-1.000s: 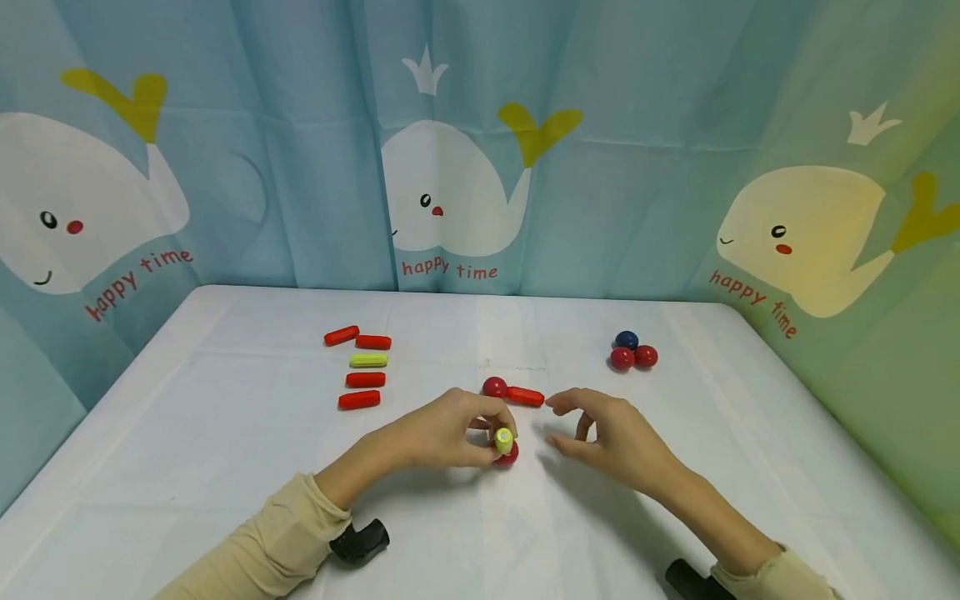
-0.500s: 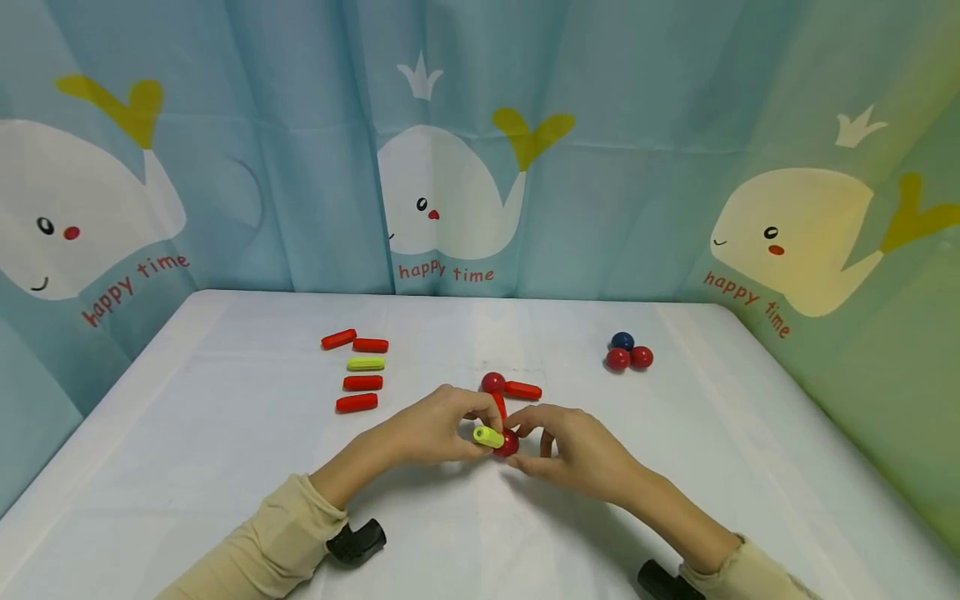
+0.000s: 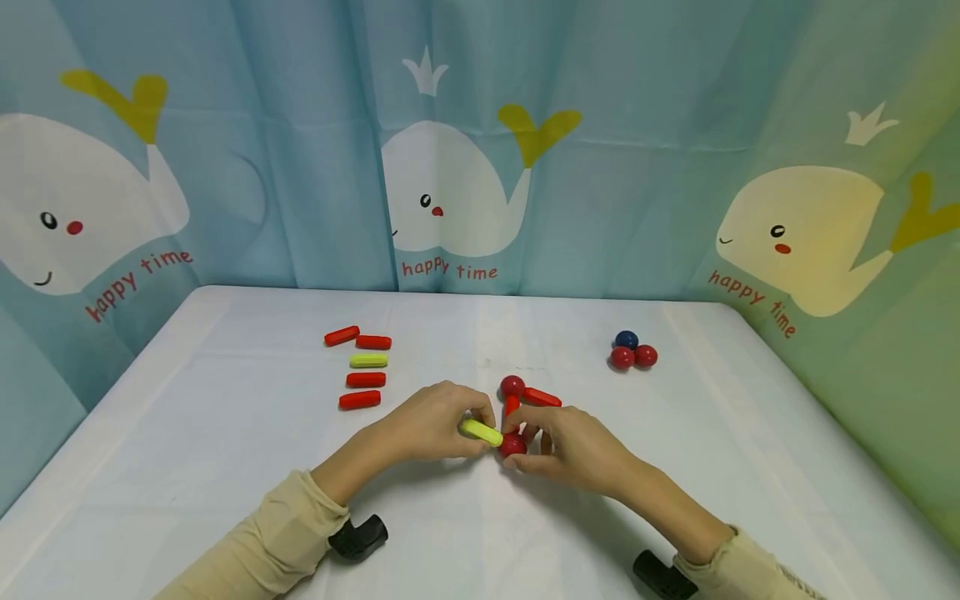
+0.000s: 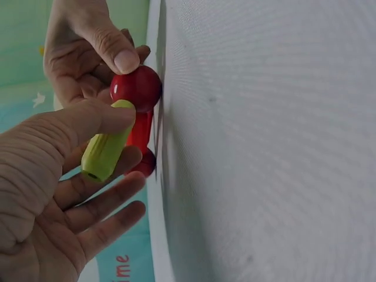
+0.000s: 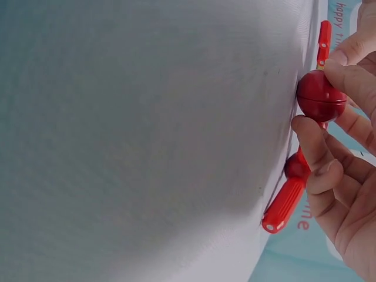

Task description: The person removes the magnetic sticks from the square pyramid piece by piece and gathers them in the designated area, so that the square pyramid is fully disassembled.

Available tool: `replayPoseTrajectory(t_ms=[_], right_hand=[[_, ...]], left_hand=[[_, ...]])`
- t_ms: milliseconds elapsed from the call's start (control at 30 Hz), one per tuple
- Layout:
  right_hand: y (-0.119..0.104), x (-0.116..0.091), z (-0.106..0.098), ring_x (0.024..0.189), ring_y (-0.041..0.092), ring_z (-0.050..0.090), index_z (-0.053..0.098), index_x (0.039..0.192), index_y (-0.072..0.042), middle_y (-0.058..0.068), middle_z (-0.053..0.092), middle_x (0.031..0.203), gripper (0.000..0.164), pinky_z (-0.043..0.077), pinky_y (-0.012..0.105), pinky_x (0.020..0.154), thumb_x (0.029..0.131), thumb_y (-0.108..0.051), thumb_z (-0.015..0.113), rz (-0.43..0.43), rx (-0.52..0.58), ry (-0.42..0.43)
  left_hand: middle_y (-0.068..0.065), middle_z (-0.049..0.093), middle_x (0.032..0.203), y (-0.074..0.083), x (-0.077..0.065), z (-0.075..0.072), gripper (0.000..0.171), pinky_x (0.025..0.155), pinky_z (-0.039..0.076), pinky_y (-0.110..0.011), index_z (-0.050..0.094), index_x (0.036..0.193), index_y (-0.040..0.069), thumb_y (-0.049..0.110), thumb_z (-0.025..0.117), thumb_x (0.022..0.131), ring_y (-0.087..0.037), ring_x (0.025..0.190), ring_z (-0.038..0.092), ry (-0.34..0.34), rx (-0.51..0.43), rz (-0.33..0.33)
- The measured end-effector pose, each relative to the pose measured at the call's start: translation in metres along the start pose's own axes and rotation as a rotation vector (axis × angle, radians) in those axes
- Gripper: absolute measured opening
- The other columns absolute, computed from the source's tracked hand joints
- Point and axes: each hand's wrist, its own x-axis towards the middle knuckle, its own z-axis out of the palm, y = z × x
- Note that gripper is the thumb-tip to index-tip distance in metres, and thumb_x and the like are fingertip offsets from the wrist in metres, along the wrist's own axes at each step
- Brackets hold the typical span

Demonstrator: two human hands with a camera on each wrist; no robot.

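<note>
Between the thumb and index finger of my left hand (image 3: 435,423) is a short yellow-green ridged rod (image 3: 480,431). Its inner end meets a glossy red ball (image 3: 513,447), which my right hand (image 3: 581,446) pinches at the side. From this ball a red rod (image 3: 512,406) runs away from me to a second red ball (image 3: 512,386). Another red rod (image 3: 542,397) extends to the right from that far ball. In the left wrist view the yellow-green rod (image 4: 106,150) slants against the near ball (image 4: 136,88); the thumb covers part of the joint.
Left of the hands lie several loose red rods (image 3: 365,379) and a yellow-green rod (image 3: 368,361). Back right, a blue ball (image 3: 626,339) and two red balls (image 3: 622,358) sit together on the white table (image 3: 225,400). A whale-print curtain (image 3: 315,167) stands behind.
My right hand has moved left and taken hold of the near red ball. The yellow-green rod has swung from pointing at me to pointing left. The joined pieces have turned slightly.
</note>
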Motion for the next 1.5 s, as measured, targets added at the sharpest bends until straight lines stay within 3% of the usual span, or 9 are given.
replayPoseTrajectory(t_ms=[200,500,700,833,967,1167,1300,1500], right_hand=[[0.003,-0.003,0.0,0.062,0.002,0.056,0.067,0.107,-0.022,-0.011,0.068,0.084,0.025,0.048,0.023,0.057,0.087,-0.021,0.082,-0.01,0.033,-0.006],[0.005,-0.006,-0.001,0.063,0.003,0.056,0.069,0.111,-0.022,-0.01,0.068,0.089,0.027,0.049,0.023,0.056,0.088,-0.019,0.081,0.01,0.071,-0.033],[0.006,-0.006,-0.003,0.058,0.004,0.052,0.071,0.11,-0.02,-0.011,0.066,0.084,0.027,0.046,0.023,0.052,0.086,-0.017,0.081,0.053,0.007,0.015],[0.008,-0.007,-0.006,0.058,0.003,0.052,0.07,0.109,-0.018,-0.009,0.066,0.083,0.027,0.046,0.022,0.053,0.085,-0.013,0.081,0.053,0.015,0.034],[0.009,-0.006,-0.005,0.058,0.003,0.051,0.071,0.11,-0.017,-0.01,0.065,0.082,0.027,0.045,0.022,0.052,0.085,-0.014,0.081,0.044,0.021,0.029],[0.009,-0.004,-0.003,0.057,0.002,0.05,0.071,0.111,-0.016,-0.009,0.064,0.083,0.027,0.044,0.022,0.051,0.085,-0.015,0.081,0.034,0.015,0.038],[0.009,-0.005,-0.002,0.057,0.002,0.049,0.07,0.11,-0.016,-0.01,0.063,0.082,0.027,0.043,0.022,0.051,0.085,-0.014,0.081,0.036,0.015,0.039],[0.009,-0.006,-0.002,0.055,0.003,0.049,0.07,0.111,-0.016,-0.01,0.063,0.081,0.029,0.042,0.021,0.05,0.085,-0.014,0.08,0.063,0.025,0.034]], left_hand=[[0.014,0.066,0.08,-0.002,0.002,0.001,0.01,0.07,0.047,-0.023,0.074,0.091,0.017,0.014,0.082,0.085,-0.006,0.075,0.054,-0.016,-0.025,0.022],[0.012,0.072,0.09,-0.005,0.001,0.001,0.012,0.087,0.051,-0.026,0.077,0.096,0.013,0.009,0.082,0.086,-0.005,0.087,0.06,-0.019,-0.217,0.097],[0.013,0.073,0.09,0.0,0.0,-0.008,0.013,0.091,0.053,-0.041,0.077,0.097,0.016,0.013,0.083,0.086,-0.006,0.089,0.064,0.038,-0.312,0.113],[0.012,0.072,0.091,0.002,-0.003,-0.016,0.013,0.092,0.052,-0.05,0.076,0.098,0.016,0.016,0.082,0.086,-0.008,0.091,0.063,0.085,-0.297,0.087],[0.011,0.073,0.093,0.001,-0.005,-0.024,0.015,0.095,0.052,-0.051,0.075,0.099,0.016,0.016,0.081,0.086,-0.009,0.095,0.064,0.126,-0.259,0.065],[0.009,0.073,0.094,-0.008,-0.016,-0.048,0.016,0.093,0.053,-0.046,0.075,0.098,0.016,0.012,0.082,0.084,-0.011,0.094,0.066,0.269,-0.183,0.071],[0.006,0.074,0.094,-0.025,-0.031,-0.066,0.017,0.087,0.054,-0.045,0.075,0.097,0.014,0.008,0.082,0.083,-0.015,0.092,0.067,0.369,-0.143,0.001],[-0.005,0.075,0.098,-0.06,-0.057,-0.089,0.019,0.09,0.054,-0.052,0.074,0.104,0.007,0.009,0.079,0.086,-0.026,0.096,0.067,0.449,-0.07,-0.213]])
